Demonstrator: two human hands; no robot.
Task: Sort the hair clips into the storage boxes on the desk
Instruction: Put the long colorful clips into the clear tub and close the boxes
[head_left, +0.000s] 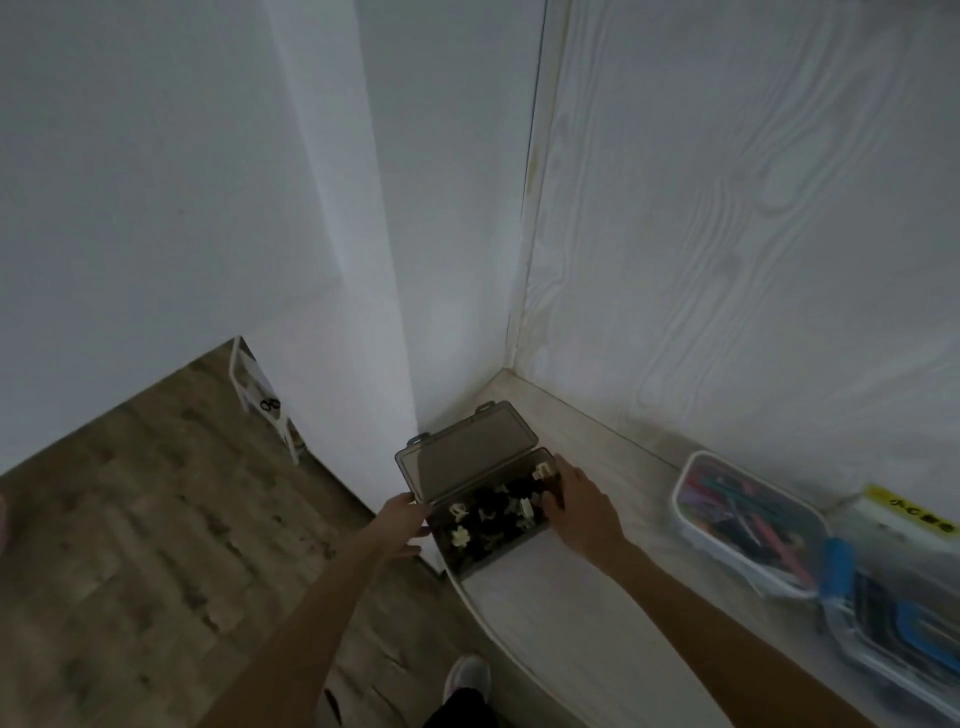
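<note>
A smoky grey storage box (519, 545) stands open at the desk's left corner, its lid (465, 452) tipped back toward the wall. Inside lie several black and cream hair clips (493, 512). My left hand (402, 522) touches the box's left end with fingers loosely spread. My right hand (582, 506) reaches over the right end of the box, its fingers curled around a dark clip (551, 491) beside a cream clip (544, 471). Whether the dark clip is lifted I cannot tell.
A clear box with colourful clips (748, 522) and a blue-lidded box (893, 623) sit at the desk's right, near a yellow-labelled item (911, 514). The white desk (571, 623) meets walls behind. A white rack (260, 395) stands on the wooden floor at left; my shoe (467, 678) shows below.
</note>
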